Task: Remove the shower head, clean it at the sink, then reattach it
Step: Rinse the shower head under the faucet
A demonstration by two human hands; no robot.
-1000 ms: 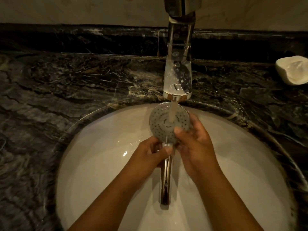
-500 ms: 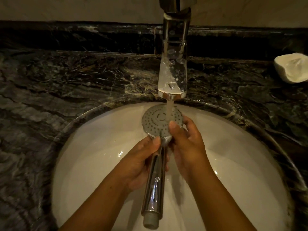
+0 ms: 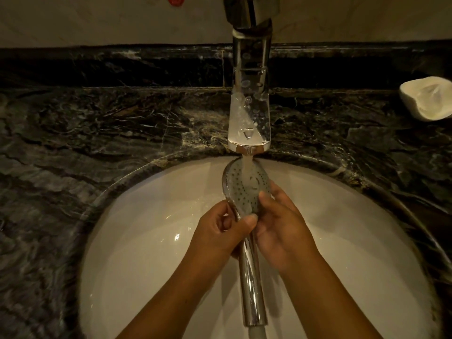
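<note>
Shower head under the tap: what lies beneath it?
The white sink basin lies below the shower head. The left hand and right hand grip its neck. Any drain is hidden by them.

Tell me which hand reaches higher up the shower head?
The right hand: its thumb rests on the spray face of the shower head, while the left hand grips lower, at the neck.

Dim, warm light falls on a dark marble tabletop (image 3: 97, 133) veined with pale streaks. An upstand of the same dark stone (image 3: 122, 67) runs along its back edge. Above it the wall (image 3: 97, 20) is pale beige, with a red sticker (image 3: 174, 0) cut off at the top. A white shell-shaped dish (image 3: 426, 101) sits on the tabletop at far right
</note>
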